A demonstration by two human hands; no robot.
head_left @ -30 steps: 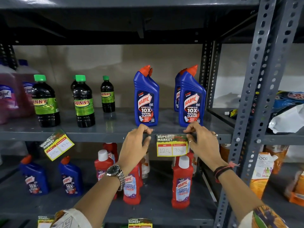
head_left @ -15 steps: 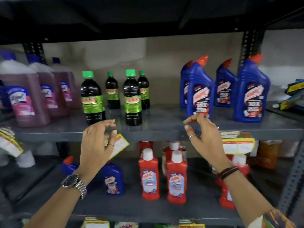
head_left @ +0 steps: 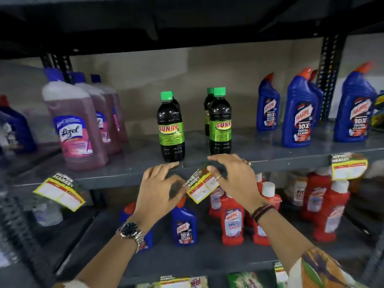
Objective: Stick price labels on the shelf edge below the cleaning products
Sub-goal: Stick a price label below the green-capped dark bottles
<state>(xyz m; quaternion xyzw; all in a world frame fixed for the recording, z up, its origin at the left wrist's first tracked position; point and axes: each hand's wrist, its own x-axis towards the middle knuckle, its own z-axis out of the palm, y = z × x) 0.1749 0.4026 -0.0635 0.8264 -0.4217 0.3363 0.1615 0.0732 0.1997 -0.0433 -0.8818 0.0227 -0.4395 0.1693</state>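
A yellow and red price label (head_left: 202, 187) hangs tilted on the grey shelf edge (head_left: 116, 177) below two dark Sunny bottles (head_left: 171, 129) with green caps. My left hand (head_left: 160, 192) is at the label's left side, fingers spread, index tip on the shelf lip. On the label's right is my right hand (head_left: 234, 179), thumb touching its top corner and fingers apart. Neither hand clearly grips it. Another label (head_left: 349, 169) sits straight below the blue Harpic bottles (head_left: 298, 117). A third label (head_left: 60, 193) hangs crooked under the pink Lizol bottles (head_left: 76, 129).
Red Harpic bottles (head_left: 232, 223) and a small blue one (head_left: 185, 227) stand on the lower shelf behind my wrists. A perforated upright (head_left: 330, 80) rises at the back right. More labels (head_left: 174, 282) show on the bottom shelf edge.
The view swung left. Both hands left the straight label under the Harpic bottles and moved left to the tilted label under the Sunny bottles.
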